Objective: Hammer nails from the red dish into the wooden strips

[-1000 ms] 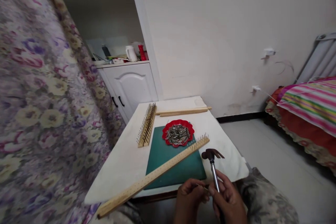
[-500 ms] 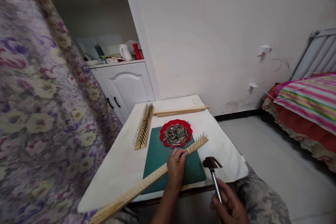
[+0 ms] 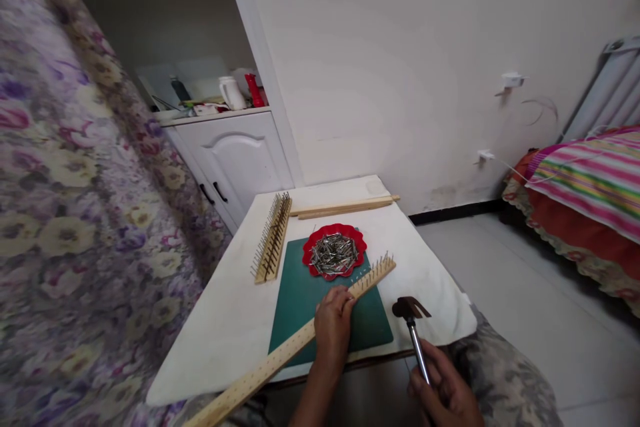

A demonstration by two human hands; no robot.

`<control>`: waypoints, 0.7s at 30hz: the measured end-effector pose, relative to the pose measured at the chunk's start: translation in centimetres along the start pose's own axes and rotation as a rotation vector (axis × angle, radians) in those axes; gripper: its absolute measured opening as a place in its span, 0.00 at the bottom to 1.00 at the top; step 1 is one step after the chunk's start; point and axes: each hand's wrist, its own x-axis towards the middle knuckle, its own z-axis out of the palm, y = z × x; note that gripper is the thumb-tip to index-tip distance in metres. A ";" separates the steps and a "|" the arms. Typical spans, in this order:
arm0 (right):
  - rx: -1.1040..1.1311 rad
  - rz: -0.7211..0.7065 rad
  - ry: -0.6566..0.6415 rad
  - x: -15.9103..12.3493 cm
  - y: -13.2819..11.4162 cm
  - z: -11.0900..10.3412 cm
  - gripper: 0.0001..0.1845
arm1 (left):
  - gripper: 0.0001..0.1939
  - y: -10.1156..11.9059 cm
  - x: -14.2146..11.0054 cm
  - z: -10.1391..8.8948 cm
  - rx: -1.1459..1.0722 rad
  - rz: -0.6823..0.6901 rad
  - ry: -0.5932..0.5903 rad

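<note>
My left hand (image 3: 334, 320) is closed over a long wooden strip (image 3: 275, 360) with rows of small holes. Several nails (image 3: 373, 272) stand upright in the strip's far right end, just beyond my fingers. Whether a nail is also between my fingertips is hidden. The strip lies slantwise across a green mat (image 3: 295, 280) and runs off the table's near edge at the left. At the lower right, my right hand (image 3: 445, 387) grips the handle of a claw hammer (image 3: 413, 310), its dark head raised beside the mat. A red scalloped bowl (image 3: 360, 235) full of loose nails sits behind my left hand.
Two wooden strips full of nails (image 3: 273, 240) lie at the table's left. Bare wooden strips (image 3: 345, 207) lie along the back. A white cloth (image 3: 220, 320) covers the table. A floral curtain (image 3: 100, 213) hangs at the left, and a bed (image 3: 590, 193) stands at the right.
My left hand's raised pinch has lowered, and the fingers now lie over the strip. The hammer has shifted slightly to the right in the view, which itself has moved a little.
</note>
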 end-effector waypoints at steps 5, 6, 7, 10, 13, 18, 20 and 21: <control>-0.090 0.052 -0.082 -0.3 -0.5 -0.7 0.31 | 0.08 0.3 -1.7 -0.5 -0.007 0.001 -0.011; -0.100 0.054 -0.090 -0.4 -0.6 -0.8 0.31 | 0.08 0.4 -2.1 -0.6 -0.019 0.002 -0.014; -0.107 0.057 -0.099 -0.5 -0.6 -0.9 0.31 | 0.08 0.5 -2.3 -0.7 -0.032 0.002 -0.016; -0.102 0.057 -0.096 -1.0 -0.8 -0.9 0.31 | 0.08 1.0 -2.9 -1.0 -0.072 -0.003 -0.019; -0.090 0.062 -0.080 -1.5 -1.0 -0.6 0.30 | 0.08 1.5 -2.9 -1.2 -0.099 -0.004 -0.014; -0.102 0.047 -0.093 -1.7 -0.9 -0.5 0.29 | 0.09 1.9 -2.7 -0.9 -0.097 0.007 -0.008; -0.107 0.027 -0.087 -1.6 -0.6 -0.7 0.28 | 0.09 1.9 -2.8 -0.8 -0.091 0.009 -0.003; -0.109 0.021 -0.085 -1.6 -0.5 -0.8 0.29 | 0.09 1.9 -2.8 -0.7 -0.086 0.012 -0.003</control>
